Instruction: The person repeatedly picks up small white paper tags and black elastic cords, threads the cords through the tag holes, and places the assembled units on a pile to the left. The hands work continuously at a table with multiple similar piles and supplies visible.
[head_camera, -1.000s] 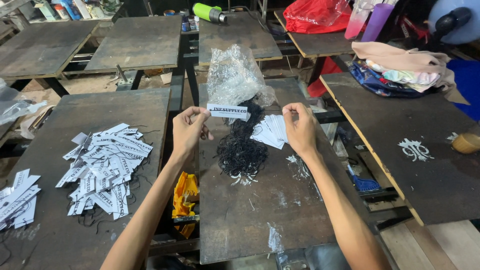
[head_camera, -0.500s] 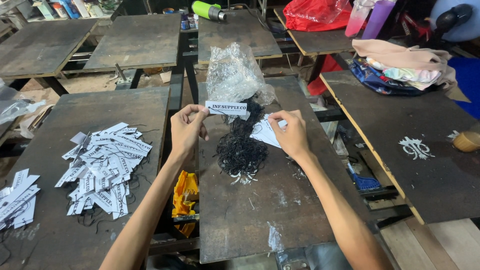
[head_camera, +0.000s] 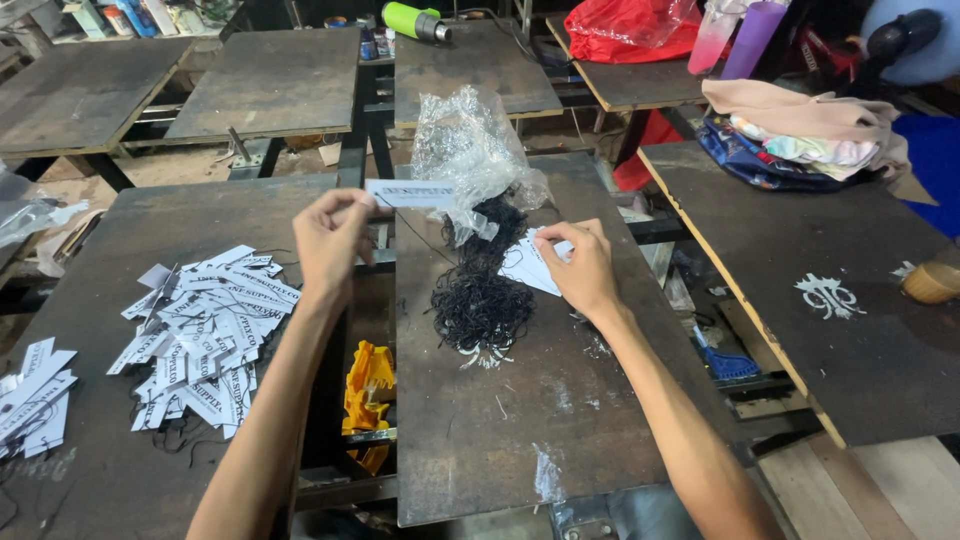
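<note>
My left hand (head_camera: 330, 240) pinches a white printed paper tag (head_camera: 410, 193) and holds it in the air over the gap between two dark tables. A thin black string trails from the tag toward the tangled heap of black strings (head_camera: 482, 296) on the middle table. My right hand (head_camera: 580, 265) rests on a small stack of white tags (head_camera: 530, 265) beside that heap, fingers closed on the top ones. A crumpled clear plastic bag (head_camera: 470, 150) lies behind the strings.
A pile of strung white tags (head_camera: 205, 335) covers the left table, with more tags (head_camera: 35, 395) at its left edge. Folded clothes (head_camera: 800, 135) and a wooden round object (head_camera: 932, 283) lie on the right table. A yellow thing (head_camera: 370, 390) sits between tables.
My left hand has carried the tag up and to the left, away from the string heap. My right hand has dropped from the air onto the stack of tags.
</note>
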